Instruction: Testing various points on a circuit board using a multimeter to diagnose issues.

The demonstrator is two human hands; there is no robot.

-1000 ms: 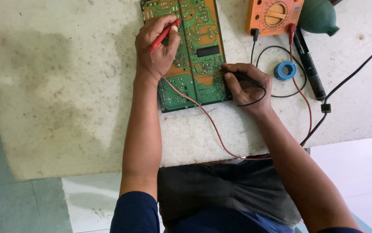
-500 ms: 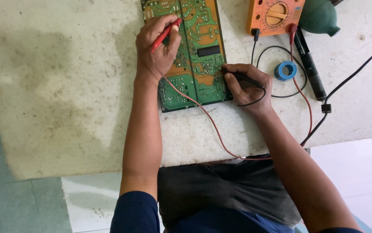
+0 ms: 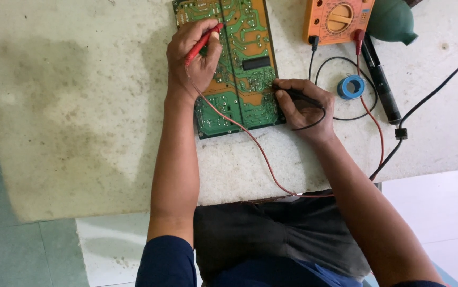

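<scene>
Left hand [image 3: 193, 56] clamps the red probe [image 3: 203, 43] – right hand [image 3: 299, 106] pinches the black probe [image 3: 298, 95] – both tips on the green circuit board [image 3: 239, 64] beneath

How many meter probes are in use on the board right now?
2: the red probe in the left hand, the black probe in the right hand, both on the circuit board.

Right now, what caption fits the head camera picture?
Left hand holds red probe, right hand black probe, on green circuit board.
</scene>
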